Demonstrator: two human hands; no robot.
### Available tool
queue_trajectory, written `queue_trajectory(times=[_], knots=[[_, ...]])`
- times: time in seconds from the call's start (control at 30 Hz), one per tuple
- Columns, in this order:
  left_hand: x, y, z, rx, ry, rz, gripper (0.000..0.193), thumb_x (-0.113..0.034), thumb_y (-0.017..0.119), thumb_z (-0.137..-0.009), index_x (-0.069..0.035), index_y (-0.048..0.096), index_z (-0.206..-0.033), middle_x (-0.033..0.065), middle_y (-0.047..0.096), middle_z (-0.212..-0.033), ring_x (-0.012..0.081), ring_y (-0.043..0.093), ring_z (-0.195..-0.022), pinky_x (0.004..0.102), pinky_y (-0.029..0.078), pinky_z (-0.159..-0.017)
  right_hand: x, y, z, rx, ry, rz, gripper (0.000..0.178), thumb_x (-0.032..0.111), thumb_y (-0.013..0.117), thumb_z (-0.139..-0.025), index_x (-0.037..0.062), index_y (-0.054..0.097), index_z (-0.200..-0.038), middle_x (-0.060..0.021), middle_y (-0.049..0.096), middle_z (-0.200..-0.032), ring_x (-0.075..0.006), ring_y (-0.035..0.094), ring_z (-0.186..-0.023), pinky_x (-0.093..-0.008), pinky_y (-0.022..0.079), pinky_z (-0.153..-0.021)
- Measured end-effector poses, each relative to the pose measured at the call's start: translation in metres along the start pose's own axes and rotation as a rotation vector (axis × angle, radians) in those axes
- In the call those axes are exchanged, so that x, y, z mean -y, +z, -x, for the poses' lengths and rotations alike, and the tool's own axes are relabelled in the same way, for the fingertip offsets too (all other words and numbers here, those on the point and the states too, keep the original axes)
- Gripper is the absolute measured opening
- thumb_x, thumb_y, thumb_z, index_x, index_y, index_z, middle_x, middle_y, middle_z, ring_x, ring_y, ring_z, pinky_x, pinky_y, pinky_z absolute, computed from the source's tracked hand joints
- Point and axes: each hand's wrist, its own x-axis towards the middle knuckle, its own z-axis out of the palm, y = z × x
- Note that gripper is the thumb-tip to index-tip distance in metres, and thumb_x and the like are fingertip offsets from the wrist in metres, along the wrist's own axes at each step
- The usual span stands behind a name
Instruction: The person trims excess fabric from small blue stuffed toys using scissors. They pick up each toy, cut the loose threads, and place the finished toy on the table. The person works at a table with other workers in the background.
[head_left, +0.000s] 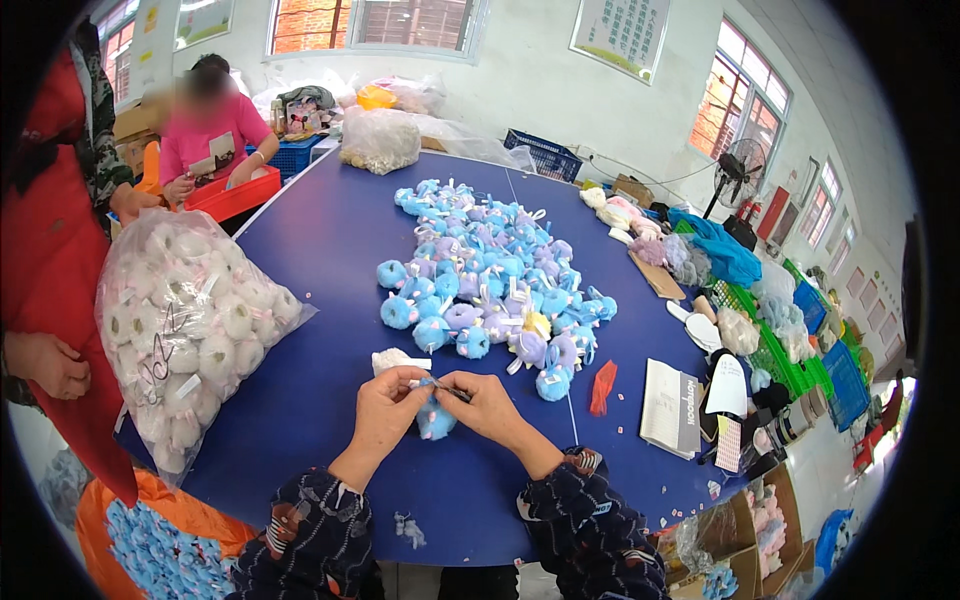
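My left hand is closed, pinching the top of a small light-blue plush toy that hangs below the fingers. Close against it, my right hand is closed too, with a small dark tool at its fingertips; its kind is too small to tell. Just beyond my left fingers lies a white plush piece with a white tag. Farther off, a big pile of blue and lilac plush toys with white tags spreads over the blue table.
A clear bag of white plush toys stands at the left, beside a person in red. Another person in pink handles a red bin. At right lie a red scrap, a notebook and green crates.
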Motion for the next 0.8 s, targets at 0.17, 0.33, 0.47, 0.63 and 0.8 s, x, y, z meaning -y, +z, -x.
queue_trajectory(times=[0.17, 0.33, 0.47, 0.63, 0.8], knots=[[-0.004, -0.003, 0.0, 0.01, -0.073, 0.044, 0.018, -0.002, 0.059, -0.08, 0.001, 0.06, -0.098, 0.0025, 0.062, -0.078, 0.0043, 0.056, -0.066, 0.0171, 0.042, -0.055, -0.006, 0.003, -0.001, -0.028, -0.014, -0.027, 0.018, 0.016, 0.059, -0.083, 0.0, 0.061, -0.089, -0.0025, 0.054, -0.061, -0.0061, 0.044, -0.053, -0.0242, 0.037, -0.048], [-0.013, -0.001, 0.001, -0.012, -0.157, 0.03, 0.016, -0.003, 0.058, -0.081, 0.0, 0.06, -0.097, 0.0039, 0.062, -0.075, 0.0053, 0.055, -0.062, 0.0178, 0.042, -0.053, -0.011, 0.005, 0.0, -0.03, -0.023, -0.067, 0.018, 0.015, 0.059, -0.083, -0.0002, 0.06, -0.092, -0.0006, 0.055, -0.063, -0.004, 0.044, -0.056, -0.0224, 0.036, -0.049], [-0.009, -0.005, -0.001, 0.052, -0.26, 0.18, 0.007, -0.007, 0.057, -0.083, -0.004, 0.056, -0.09, 0.0024, 0.058, -0.067, 0.0062, 0.052, -0.054, 0.0176, 0.04, -0.046, -0.006, 0.005, 0.0, -0.02, -0.038, -0.058, 0.016, 0.013, 0.057, -0.084, -0.0005, 0.06, -0.093, 0.0012, 0.055, -0.066, -0.0024, 0.043, -0.058, -0.0206, 0.036, -0.051], [-0.009, -0.005, -0.001, 0.069, -0.397, 0.402, 0.009, -0.005, 0.056, -0.085, -0.007, 0.05, -0.091, 0.0028, 0.058, -0.076, 0.0082, 0.058, -0.059, 0.0179, 0.046, -0.049, -0.016, 0.008, -0.004, -0.032, -0.078, -0.143, 0.017, 0.013, 0.057, -0.083, 0.0007, 0.061, -0.094, -0.0023, 0.06, -0.071, -0.0063, 0.048, -0.06, -0.0234, 0.039, -0.054], [-0.009, -0.006, 0.0, 0.058, -0.422, 0.507, 0.008, -0.003, 0.054, -0.086, -0.007, 0.05, -0.092, 0.0067, 0.061, -0.083, 0.0138, 0.065, -0.071, 0.019, 0.051, -0.057, -0.019, 0.004, -0.005, 0.027, -0.003, -0.226, 0.019, 0.014, 0.059, -0.083, 0.0006, 0.061, -0.096, -0.0002, 0.061, -0.076, -0.006, 0.049, -0.066, -0.0226, 0.041, -0.059]])
